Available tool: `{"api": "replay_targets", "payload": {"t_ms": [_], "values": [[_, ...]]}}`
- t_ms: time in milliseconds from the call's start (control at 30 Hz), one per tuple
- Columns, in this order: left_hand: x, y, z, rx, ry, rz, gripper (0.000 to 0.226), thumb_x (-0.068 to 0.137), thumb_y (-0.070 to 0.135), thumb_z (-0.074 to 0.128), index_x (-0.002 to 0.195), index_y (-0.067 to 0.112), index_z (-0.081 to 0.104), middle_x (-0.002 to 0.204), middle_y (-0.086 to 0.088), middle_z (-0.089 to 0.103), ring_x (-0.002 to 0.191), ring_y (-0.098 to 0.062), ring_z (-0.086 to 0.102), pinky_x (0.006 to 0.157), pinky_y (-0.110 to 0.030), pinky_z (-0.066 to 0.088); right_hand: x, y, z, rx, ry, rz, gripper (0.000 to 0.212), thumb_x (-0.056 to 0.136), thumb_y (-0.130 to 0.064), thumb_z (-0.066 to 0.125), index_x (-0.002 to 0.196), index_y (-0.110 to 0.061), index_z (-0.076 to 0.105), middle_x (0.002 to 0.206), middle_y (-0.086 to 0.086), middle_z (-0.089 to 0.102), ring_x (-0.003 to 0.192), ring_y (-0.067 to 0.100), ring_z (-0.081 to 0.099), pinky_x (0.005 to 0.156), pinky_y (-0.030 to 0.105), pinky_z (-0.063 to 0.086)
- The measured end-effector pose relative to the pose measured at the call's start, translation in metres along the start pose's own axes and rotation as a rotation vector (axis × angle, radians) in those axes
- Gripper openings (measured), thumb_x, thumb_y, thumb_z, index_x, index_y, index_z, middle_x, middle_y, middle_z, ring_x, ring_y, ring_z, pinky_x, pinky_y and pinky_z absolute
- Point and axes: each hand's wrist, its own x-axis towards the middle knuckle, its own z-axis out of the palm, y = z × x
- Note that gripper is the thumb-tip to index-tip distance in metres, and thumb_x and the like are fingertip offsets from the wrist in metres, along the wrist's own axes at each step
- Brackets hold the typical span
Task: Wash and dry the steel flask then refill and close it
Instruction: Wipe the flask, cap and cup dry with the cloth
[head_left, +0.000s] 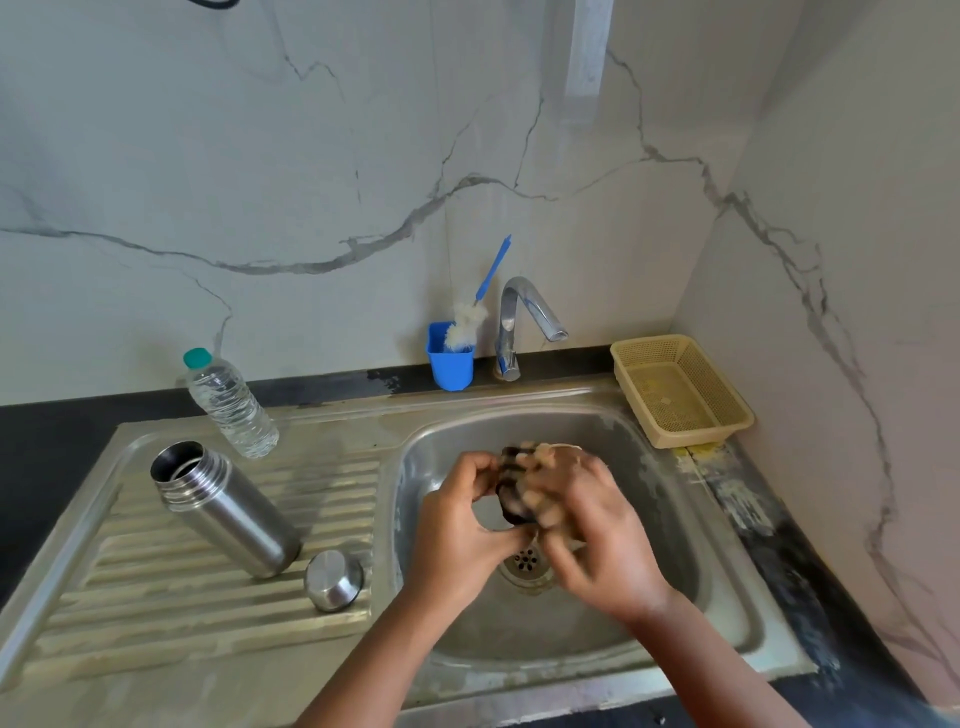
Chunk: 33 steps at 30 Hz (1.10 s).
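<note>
One steel flask (226, 509) stands uncapped, open-mouthed, on the drainboard (156, 587).

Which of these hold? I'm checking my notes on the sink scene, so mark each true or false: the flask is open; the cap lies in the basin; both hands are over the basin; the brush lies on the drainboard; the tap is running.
1. The flask is open: true, it stands capless on the drainboard.
2. The cap lies in the basin: false, it rests on the drainboard beside the flask.
3. Both hands are over the basin: true, left hand and right hand work a dark object.
4. The brush lies on the drainboard: false, it stands in the blue cup.
5. The tap is running: false, no water shows.
</note>
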Motion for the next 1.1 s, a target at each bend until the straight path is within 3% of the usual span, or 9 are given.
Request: {"api": "replay_targets", "payload": {"t_ms": [67, 133, 300, 467, 600, 667, 767, 933, 1100], "values": [[-0.002, -0.002, 0.001, 0.033, -0.006, 0.037, 0.062, 0.057, 0.021, 0.096, 0.105, 0.028, 0.058, 0.104, 0.012, 0.072, 0.106, -0.001, 0.066, 0.090, -0.016, 0.050, -0.002, 0.000, 0.001, 0.263, 0.092, 0.324, 0.040, 0.082, -0.007, 0.059, 0.117, -0.026, 0.052, 0.108, -0.011, 0.066, 0.102, 0.011, 0.064, 0.086, 0.027, 0.051], [-0.003, -0.005, 0.002, 0.079, 0.025, 0.072, 0.062, 0.058, 0.024, 0.096, 0.105, 0.031, 0.056, 0.110, 0.012, 0.070, 0.108, 0.001, 0.064, 0.092, -0.015, 0.049, -0.004, -0.004, 0.006, 0.545, 0.200, 0.580, 0.030, 0.086, -0.015, 0.069, 0.111, -0.025, 0.055, 0.097, 0.000, 0.070, 0.090, 0.018, 0.068, 0.081, 0.031, 0.054], [0.002, -0.010, 0.004, 0.435, -0.009, 0.371, 0.063, 0.057, 0.009, 0.093, 0.107, 0.020, 0.057, 0.115, 0.000, 0.069, 0.107, -0.011, 0.063, 0.094, -0.017, 0.049, -0.015, -0.016, 0.024, 1.101, 0.306, 1.189, 0.043, 0.083, -0.032, 0.074, 0.116, -0.010, 0.058, 0.101, 0.019, 0.068, 0.091, 0.035, 0.063, 0.079, 0.046, 0.048], [-0.001, -0.017, 0.002, 0.759, -0.112, 0.745, 0.016, 0.086, 0.002, 0.063, 0.100, 0.004, 0.071, 0.116, -0.013, 0.070, 0.111, -0.022, 0.056, 0.109, -0.028, 0.039, -0.017, -0.019, 0.021, 1.224, 0.378, 1.328, 0.028, 0.091, -0.010, 0.063, 0.117, 0.001, 0.060, 0.109, 0.027, 0.069, 0.097, 0.039, 0.069, 0.089, 0.051, 0.055], [-0.004, -0.022, -0.002, 0.879, -0.145, 0.878, 0.029, 0.098, 0.000, 0.045, 0.099, 0.008, 0.073, 0.109, -0.010, 0.072, 0.104, -0.021, 0.063, 0.097, -0.030, 0.051, -0.017, -0.016, 0.022, 1.090, 0.441, 1.355, 0.030, 0.082, 0.006, 0.069, 0.110, 0.000, 0.061, 0.101, 0.026, 0.071, 0.087, 0.037, 0.071, 0.076, 0.046, 0.059], [-0.007, -0.032, -0.001, 0.890, -0.214, 0.796, 0.016, 0.089, 0.006, 0.062, 0.099, 0.014, 0.071, 0.107, -0.003, 0.070, 0.100, -0.018, 0.064, 0.094, -0.033, 0.053, -0.017, -0.012, 0.021, 0.964, 0.502, 1.370, 0.030, 0.081, 0.011, 0.068, 0.107, -0.002, 0.062, 0.097, 0.026, 0.071, 0.079, 0.034, 0.071, 0.067, 0.041, 0.059], [-0.008, -0.051, -0.008, 0.675, -0.204, 0.361, 0.041, 0.067, 0.018, 0.083, 0.104, 0.020, 0.066, 0.105, 0.004, 0.065, 0.095, -0.013, 0.062, 0.084, -0.031, 0.056, -0.017, -0.003, 0.018, 0.872, 0.598, 1.381, 0.031, 0.082, 0.009, 0.067, 0.106, -0.009, 0.062, 0.095, 0.019, 0.071, 0.077, 0.029, 0.070, 0.061, 0.036, 0.056], [-0.017, -0.079, -0.007, 0.821, -0.543, 0.305, 0.040, 0.079, -0.015, 0.055, 0.109, 0.009, 0.064, 0.117, -0.004, 0.055, 0.106, -0.020, 0.058, 0.079, -0.032, 0.054, -0.024, 0.006, 0.019, 0.818, 0.609, 1.426, 0.030, 0.084, 0.005, 0.068, 0.105, -0.014, 0.059, 0.096, 0.014, 0.069, 0.084, 0.030, 0.068, 0.066, 0.036, 0.052], [0.001, -0.096, -0.026, 0.833, -0.379, 0.104, 0.047, 0.085, 0.002, 0.063, 0.129, 0.017, 0.058, 0.135, 0.000, 0.043, 0.115, -0.018, 0.055, 0.090, -0.027, 0.052, -0.029, 0.005, 0.027, 0.818, 0.565, 1.461, 0.030, 0.085, 0.004, 0.067, 0.108, -0.013, 0.058, 0.094, 0.012, 0.068, 0.082, 0.028, 0.065, 0.066, 0.036, 0.050]]}}
